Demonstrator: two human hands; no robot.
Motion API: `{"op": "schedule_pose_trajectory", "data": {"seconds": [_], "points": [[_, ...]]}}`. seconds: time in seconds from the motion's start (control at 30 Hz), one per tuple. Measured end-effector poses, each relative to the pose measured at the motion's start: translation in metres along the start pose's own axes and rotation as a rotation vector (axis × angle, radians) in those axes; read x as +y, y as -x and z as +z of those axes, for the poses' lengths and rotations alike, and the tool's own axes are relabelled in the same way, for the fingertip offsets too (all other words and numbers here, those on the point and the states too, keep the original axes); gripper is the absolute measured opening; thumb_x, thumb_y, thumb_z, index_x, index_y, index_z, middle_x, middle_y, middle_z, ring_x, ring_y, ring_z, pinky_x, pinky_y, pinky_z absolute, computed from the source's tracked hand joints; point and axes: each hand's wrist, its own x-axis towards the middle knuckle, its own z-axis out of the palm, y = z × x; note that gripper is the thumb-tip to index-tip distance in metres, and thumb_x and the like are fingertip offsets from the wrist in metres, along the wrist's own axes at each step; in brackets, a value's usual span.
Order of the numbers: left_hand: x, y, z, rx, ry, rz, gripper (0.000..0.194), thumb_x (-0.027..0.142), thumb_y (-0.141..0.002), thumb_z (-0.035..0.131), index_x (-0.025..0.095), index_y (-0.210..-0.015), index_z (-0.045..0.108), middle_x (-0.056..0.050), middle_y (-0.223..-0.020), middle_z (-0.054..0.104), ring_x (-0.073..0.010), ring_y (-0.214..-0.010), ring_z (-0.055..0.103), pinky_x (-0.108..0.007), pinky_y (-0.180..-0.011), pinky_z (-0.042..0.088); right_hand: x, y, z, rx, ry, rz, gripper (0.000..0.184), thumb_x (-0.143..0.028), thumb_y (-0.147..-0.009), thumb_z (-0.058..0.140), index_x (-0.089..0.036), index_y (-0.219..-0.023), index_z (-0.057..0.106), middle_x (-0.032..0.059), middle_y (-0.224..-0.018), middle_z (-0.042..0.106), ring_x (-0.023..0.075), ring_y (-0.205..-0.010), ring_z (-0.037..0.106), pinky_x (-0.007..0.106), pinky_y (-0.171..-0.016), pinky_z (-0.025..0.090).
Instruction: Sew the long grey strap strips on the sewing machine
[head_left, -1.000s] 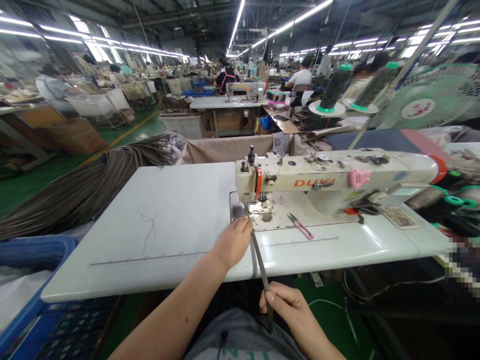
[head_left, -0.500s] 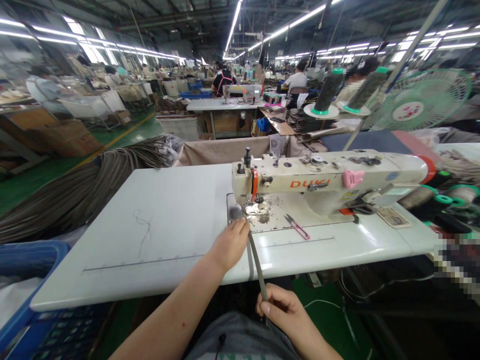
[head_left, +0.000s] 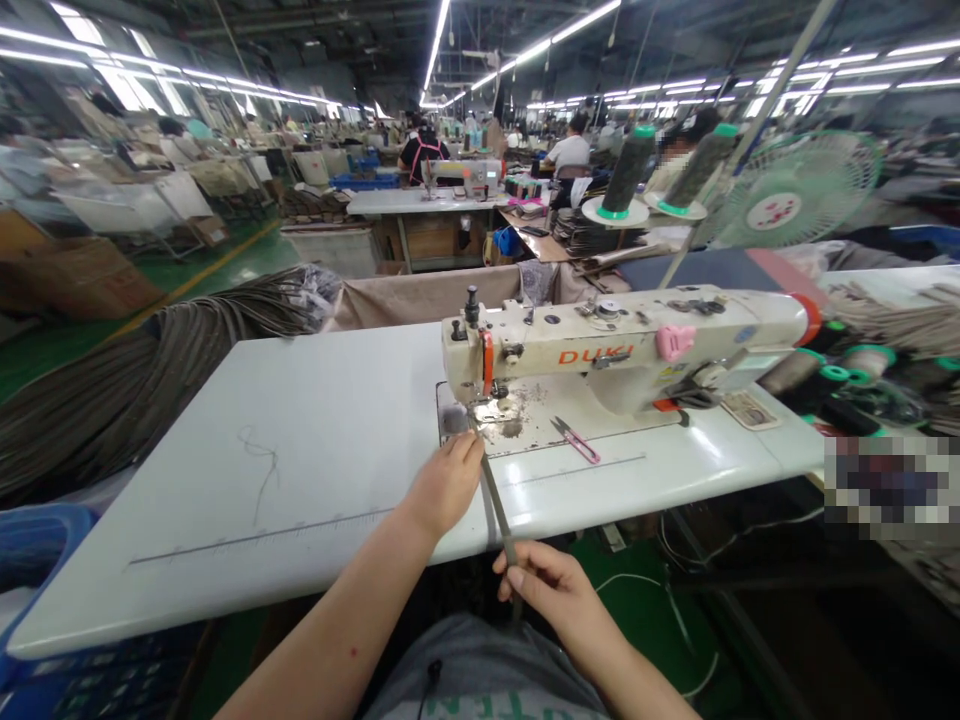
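A narrow grey-brown fabric strip (head_left: 497, 503) runs from the needle area of a sewing machine (head_left: 585, 350) down over the table's front edge. My left hand (head_left: 448, 478) pinches the strip close in front of the presser foot (head_left: 491, 408). Below the edge, my right hand (head_left: 544, 582) grips the strip's lower stretch between thumb and fingers. Between the two hands the strip is fairly straight. Pink-handled thread snips (head_left: 577, 442) lie on the machine bed, right of the needle.
The white table (head_left: 322, 420) carries a loose thread (head_left: 262, 465) and a printed ruler line. A bundle of dark strips (head_left: 157, 370) hangs at left, above a blue crate (head_left: 45, 540). Thread cones (head_left: 628, 175) and a green fan (head_left: 795, 195) stand behind. Co-workers sit farther back.
The whole view has shifted, so the machine and table sit farther left in the picture. Both hands keep their hold on the strip, with little visible change between them.
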Motion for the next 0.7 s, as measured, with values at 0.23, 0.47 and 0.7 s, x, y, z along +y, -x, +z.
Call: {"op": "schedule_pose_trajectory", "data": {"seconds": [0.23, 0.47, 0.7], "points": [[-0.002, 0.0031, 0.001, 0.033, 0.046, 0.022, 0.03, 0.013, -0.1, 0.047, 0.012, -0.126, 0.062, -0.017, -0.127, 0.067, -0.0288, -0.124, 0.064, -0.045, -0.109, 0.056, -0.0029, 0.0047, 0.0026, -0.002, -0.054, 0.016, 0.044, -0.058, -0.087, 0.077, -0.015, -0.081, 0.079, 0.0021, -0.069, 0.072, 0.0151, -0.066, 0.063, 0.028, -0.068, 0.047], [-0.0055, 0.005, 0.0034, 0.054, 0.041, 0.067, 0.032, 0.015, -0.1, 0.047, 0.015, -0.129, 0.062, -0.016, -0.127, 0.069, -0.0301, -0.125, 0.065, -0.047, -0.109, 0.056, 0.0002, 0.0075, 0.003, -0.004, -0.155, 0.056, 0.044, -0.058, -0.083, 0.081, -0.014, -0.082, 0.08, 0.0021, -0.069, 0.071, 0.0123, -0.062, 0.06, 0.026, -0.066, 0.044], [-0.0063, 0.0043, 0.0044, 0.082, 0.09, 0.057, 0.037, 0.016, -0.099, 0.046, 0.018, -0.133, 0.059, -0.015, -0.126, 0.069, -0.0298, -0.123, 0.066, -0.048, -0.107, 0.057, -0.0031, 0.0079, 0.0037, 0.001, -0.145, 0.032, 0.043, -0.058, -0.083, 0.08, -0.015, -0.08, 0.081, 0.0015, -0.068, 0.071, 0.0127, -0.063, 0.06, 0.026, -0.065, 0.045]]}}
